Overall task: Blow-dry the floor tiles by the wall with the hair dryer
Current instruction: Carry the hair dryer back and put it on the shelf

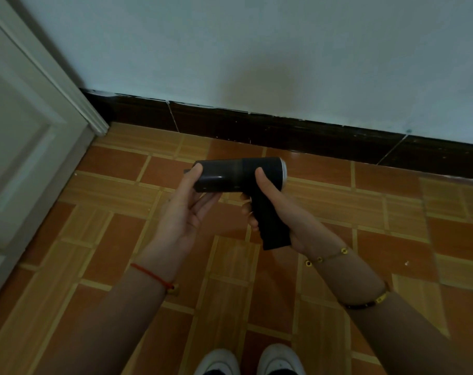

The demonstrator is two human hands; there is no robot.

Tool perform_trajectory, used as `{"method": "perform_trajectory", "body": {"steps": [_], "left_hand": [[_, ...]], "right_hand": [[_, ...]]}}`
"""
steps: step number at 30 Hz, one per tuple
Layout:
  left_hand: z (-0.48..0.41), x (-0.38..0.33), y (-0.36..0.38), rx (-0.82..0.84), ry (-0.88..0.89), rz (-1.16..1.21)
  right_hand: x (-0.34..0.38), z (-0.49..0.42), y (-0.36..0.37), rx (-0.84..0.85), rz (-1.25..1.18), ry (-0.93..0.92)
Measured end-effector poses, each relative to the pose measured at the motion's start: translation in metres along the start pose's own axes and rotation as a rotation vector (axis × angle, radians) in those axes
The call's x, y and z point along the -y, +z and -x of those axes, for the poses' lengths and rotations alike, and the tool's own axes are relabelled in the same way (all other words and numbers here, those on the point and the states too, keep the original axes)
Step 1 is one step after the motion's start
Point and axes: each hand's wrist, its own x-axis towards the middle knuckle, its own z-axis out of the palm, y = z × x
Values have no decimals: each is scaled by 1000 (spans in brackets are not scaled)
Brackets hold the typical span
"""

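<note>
A small black hair dryer (230,174) hangs in the air above the orange and brown floor tiles (378,212), its barrel lying sideways with a silver ring at the right end. My right hand (278,209) is wrapped around its handle, thumb resting on the barrel. My left hand (186,207) grips the barrel's left end between thumb and fingers. No cord is visible.
A pale wall (257,50) with a dark skirting strip (284,131) runs across the back. A white door and frame (27,144) stand at the left. My two white shoes (251,361) show at the bottom edge.
</note>
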Motion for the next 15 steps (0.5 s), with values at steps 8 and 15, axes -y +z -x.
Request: {"method": "perform_trajectory", "body": {"steps": [8,15], "left_hand": [[-1,0,-5,-30,-21,19],[-7,1,-6,-3,-16,14]], "right_hand": [[-2,-2,3,9,-3,28],[-3,-9,3,0,-1,29]]}}
